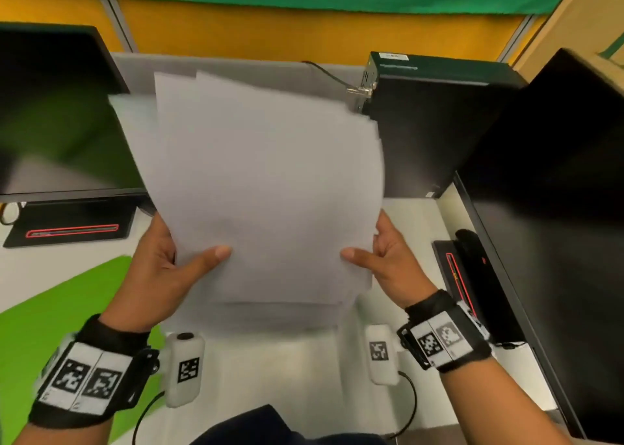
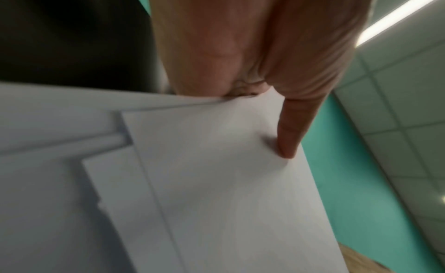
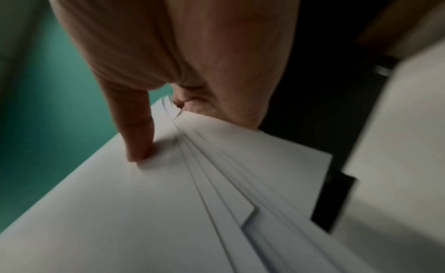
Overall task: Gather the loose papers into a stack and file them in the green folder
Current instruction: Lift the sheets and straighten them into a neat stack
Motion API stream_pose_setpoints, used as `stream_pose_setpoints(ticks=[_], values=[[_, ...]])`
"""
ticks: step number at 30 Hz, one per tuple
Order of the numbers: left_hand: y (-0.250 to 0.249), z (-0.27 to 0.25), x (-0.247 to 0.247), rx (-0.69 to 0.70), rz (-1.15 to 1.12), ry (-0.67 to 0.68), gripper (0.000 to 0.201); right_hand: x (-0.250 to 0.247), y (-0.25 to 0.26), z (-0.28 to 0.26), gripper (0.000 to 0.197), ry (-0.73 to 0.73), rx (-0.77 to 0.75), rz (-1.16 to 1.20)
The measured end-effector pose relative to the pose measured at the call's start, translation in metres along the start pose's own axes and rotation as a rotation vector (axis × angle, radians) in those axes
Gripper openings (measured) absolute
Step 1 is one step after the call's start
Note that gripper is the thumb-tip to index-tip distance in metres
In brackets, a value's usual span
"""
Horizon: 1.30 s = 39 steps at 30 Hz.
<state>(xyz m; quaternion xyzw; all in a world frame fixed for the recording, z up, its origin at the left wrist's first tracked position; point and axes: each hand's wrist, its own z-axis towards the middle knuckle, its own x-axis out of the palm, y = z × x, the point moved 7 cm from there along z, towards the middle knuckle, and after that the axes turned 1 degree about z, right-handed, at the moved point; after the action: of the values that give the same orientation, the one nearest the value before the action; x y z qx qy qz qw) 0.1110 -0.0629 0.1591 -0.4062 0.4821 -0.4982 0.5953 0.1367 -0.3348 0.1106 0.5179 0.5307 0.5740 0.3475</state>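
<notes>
Several white papers [image 1: 263,181] stand nearly upright above the desk, held between both hands as an uneven stack with edges fanned out. My left hand [image 1: 169,269] grips the stack's lower left edge, thumb across the front sheet. My right hand [image 1: 388,262] grips the lower right edge the same way. In the left wrist view the thumb presses the top sheet of the papers [image 2: 216,182]. The right wrist view shows the papers [image 3: 168,210] with staggered edges under the thumb. The green folder [image 1: 50,313] lies flat on the desk at the lower left, partly under my left forearm.
A dark monitor [image 1: 57,113] stands at the left and another monitor [image 1: 547,208] at the right. A black computer case [image 1: 435,123] stands behind the papers at the right. Their monitor bases [image 1: 71,225] sit on the white desk [image 1: 280,360].
</notes>
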Motion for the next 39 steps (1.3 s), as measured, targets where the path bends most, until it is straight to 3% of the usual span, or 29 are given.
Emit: stream_pose_setpoints(ticks=[5, 8, 17, 20, 23, 32, 35, 39], values=[[0.019, 0.024, 0.013, -0.027, 0.006, -0.092, 0.065, -0.005, 0.016, 0.014, 0.055, -0.211, -0.093, -0.237], [0.028, 0.039, 0.025, -0.045, 0.027, -0.107, 0.058, -0.009, 0.022, 0.022, 0.053, -0.339, -0.119, -0.238], [-0.011, 0.018, 0.041, 0.182, 0.037, -0.386, 0.047, 0.006, 0.048, -0.013, 0.026, -0.441, -0.424, -0.328], [-0.001, 0.006, 0.052, 0.194, 0.044, -0.364, 0.053, -0.001, 0.023, -0.016, 0.028, -0.47, -0.383, -0.294], [0.023, -0.004, 0.058, 0.139, 0.059, -0.357, 0.058, -0.004, 0.0, -0.011, 0.049, -0.451, -0.32, -0.261], [0.047, -0.021, 0.054, 0.084, 0.039, -0.355, 0.066, -0.021, -0.022, -0.013, 0.049, -0.471, -0.242, -0.226], [0.058, -0.03, 0.043, 0.064, -0.014, -0.351, 0.06, -0.024, -0.029, -0.02, 0.055, -0.438, -0.232, -0.169], [0.04, -0.031, 0.05, 0.146, -0.005, -0.264, 0.054, -0.015, -0.027, -0.027, 0.06, -0.36, -0.248, -0.212]])
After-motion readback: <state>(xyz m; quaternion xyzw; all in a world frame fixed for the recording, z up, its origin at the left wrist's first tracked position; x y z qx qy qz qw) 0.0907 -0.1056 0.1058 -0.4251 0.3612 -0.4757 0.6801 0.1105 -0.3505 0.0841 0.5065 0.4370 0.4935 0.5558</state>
